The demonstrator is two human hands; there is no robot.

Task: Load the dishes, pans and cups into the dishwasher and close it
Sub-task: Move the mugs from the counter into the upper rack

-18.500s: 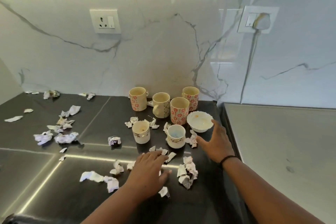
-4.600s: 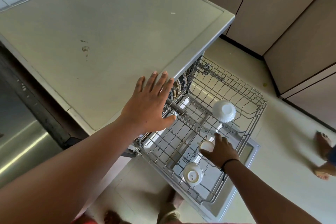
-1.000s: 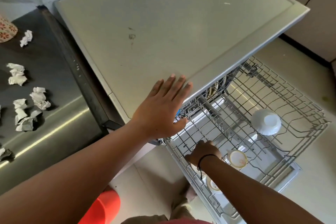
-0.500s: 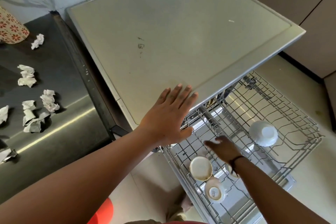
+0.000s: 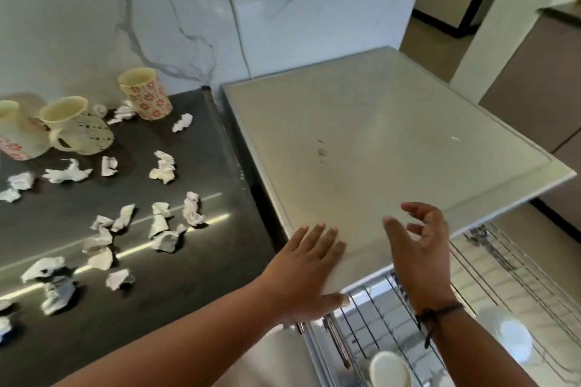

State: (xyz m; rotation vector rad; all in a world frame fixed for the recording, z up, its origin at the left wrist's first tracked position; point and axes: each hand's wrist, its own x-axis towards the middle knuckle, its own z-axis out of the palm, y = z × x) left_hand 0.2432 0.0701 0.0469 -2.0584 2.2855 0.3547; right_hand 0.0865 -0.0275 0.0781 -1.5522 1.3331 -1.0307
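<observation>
My left hand (image 5: 309, 273) lies flat and open on the front edge of the dishwasher's grey top (image 5: 377, 141). My right hand (image 5: 419, 248) hovers over that edge, fingers spread, holding nothing. Below them the wire rack (image 5: 490, 280) is pulled out, with an upturned white bowl (image 5: 512, 336) and an upturned cup (image 5: 390, 371) in it. On the dark counter (image 5: 195, 160) to the left stand three mugs: a red-flowered one (image 5: 146, 93), a dark-patterned one (image 5: 78, 126) and one (image 5: 15, 132) cut by the frame's edge.
Several crumpled paper scraps (image 5: 160, 226) litter the dark counter. A marble wall (image 5: 188, 9) rises behind the counter and dishwasher. Cabinet fronts (image 5: 540, 78) stand at the right, with floor below them.
My right hand has lifted out of the rack to above the dishwasher's top edge, empty. The view has swung left and up, bringing the mugs into sight. My left hand stays flat.
</observation>
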